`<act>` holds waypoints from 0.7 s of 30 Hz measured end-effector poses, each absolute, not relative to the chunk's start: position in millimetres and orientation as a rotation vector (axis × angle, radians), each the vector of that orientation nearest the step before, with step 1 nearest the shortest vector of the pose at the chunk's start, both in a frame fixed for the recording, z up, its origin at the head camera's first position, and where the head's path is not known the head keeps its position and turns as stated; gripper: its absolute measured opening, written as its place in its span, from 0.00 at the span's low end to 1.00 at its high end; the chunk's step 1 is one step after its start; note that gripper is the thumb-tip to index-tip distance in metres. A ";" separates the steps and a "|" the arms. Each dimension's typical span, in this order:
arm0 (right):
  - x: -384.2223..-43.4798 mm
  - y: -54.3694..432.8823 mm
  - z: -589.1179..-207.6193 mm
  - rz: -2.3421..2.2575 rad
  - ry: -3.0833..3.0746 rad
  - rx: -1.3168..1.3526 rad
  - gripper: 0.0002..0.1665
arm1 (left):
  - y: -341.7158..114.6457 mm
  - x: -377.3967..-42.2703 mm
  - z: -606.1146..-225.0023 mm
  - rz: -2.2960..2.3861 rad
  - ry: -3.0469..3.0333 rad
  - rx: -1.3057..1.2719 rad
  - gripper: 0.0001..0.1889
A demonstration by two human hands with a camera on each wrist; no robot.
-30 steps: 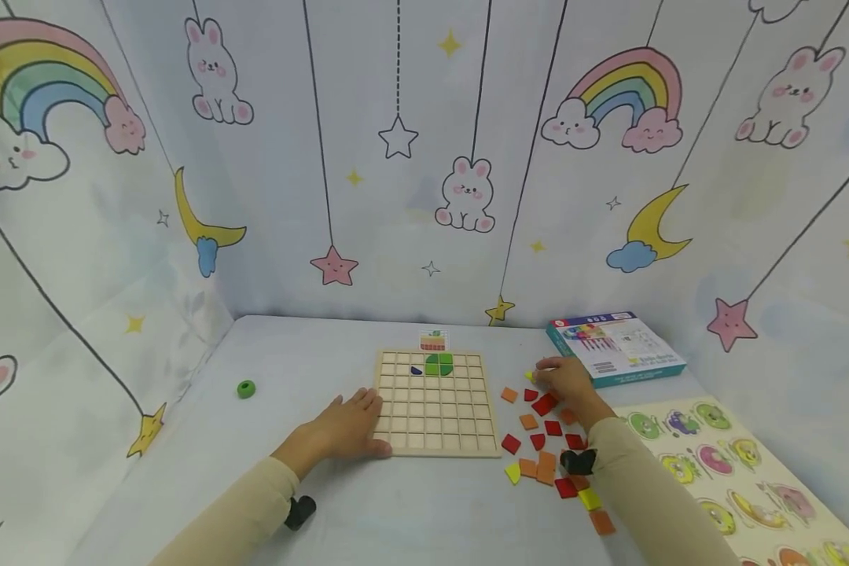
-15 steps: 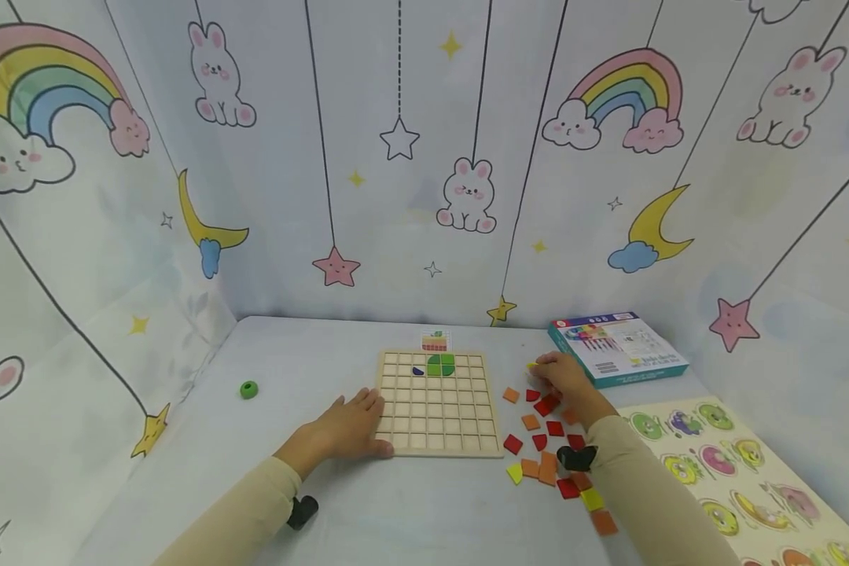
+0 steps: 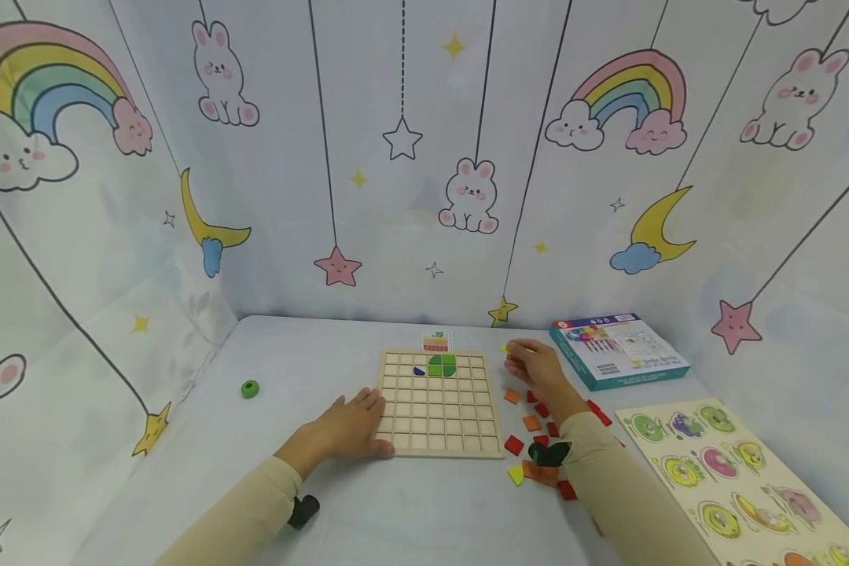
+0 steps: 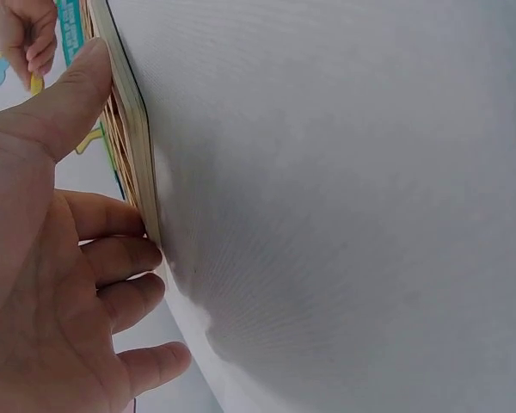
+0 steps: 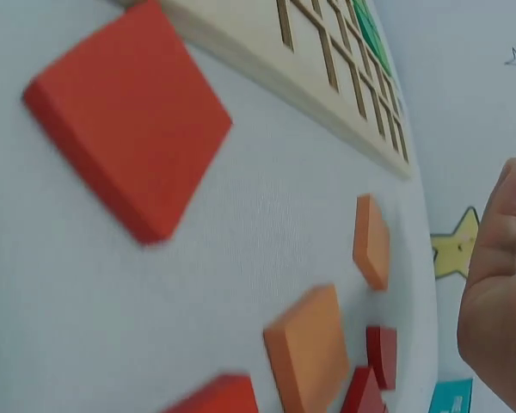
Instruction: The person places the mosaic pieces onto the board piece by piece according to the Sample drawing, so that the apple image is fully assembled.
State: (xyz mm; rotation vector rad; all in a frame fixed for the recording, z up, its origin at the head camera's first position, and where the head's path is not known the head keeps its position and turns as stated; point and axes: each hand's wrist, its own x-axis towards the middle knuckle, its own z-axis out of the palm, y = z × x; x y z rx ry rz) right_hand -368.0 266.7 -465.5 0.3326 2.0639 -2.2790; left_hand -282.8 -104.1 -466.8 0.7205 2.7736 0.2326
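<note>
My right hand (image 3: pixel 538 368), raised past the board's right edge, pinches a small yellow tile (image 3: pixel 505 348) between thumb and fingertips. The left wrist view also catches this yellow tile (image 4: pixel 37 84) under the fingers. My left hand (image 3: pixel 354 426) rests at the left side of the wooden grid board (image 3: pixel 439 413), thumb and relaxed fingers touching its edge. Green tiles (image 3: pixel 442 365) form a rounded shape in the upper rows, beside a small dark blue tile (image 3: pixel 420 371). A small picture card (image 3: pixel 437 341) is just behind the board.
Red tiles (image 3: pixel 513 445), orange tiles (image 3: pixel 531 423) and a yellow piece (image 3: pixel 516 475) lie right of the board, partly under the right forearm. A boxed set (image 3: pixel 619 350) and a fruit-picture sheet (image 3: pixel 714 472) are farther right. A green ring (image 3: pixel 250 388) sits left.
My right hand has lifted the yellow tile from the far side of the scattered pieces and moved left and away, toward the board's far right corner. The left hand stays put.
</note>
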 end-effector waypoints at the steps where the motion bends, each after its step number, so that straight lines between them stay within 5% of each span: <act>1: -368.5 264.1 -465.6 -2.298 2.060 0.304 0.27 | -103.8 -283.5 -466.8 0.235 2.775 0.726 0.49; 21: -375.0 161.1 -468.2 -1.931 2.278 0.016 0.25 | -106.5 -283.9 -465.6 0.253 2.756 0.717 0.49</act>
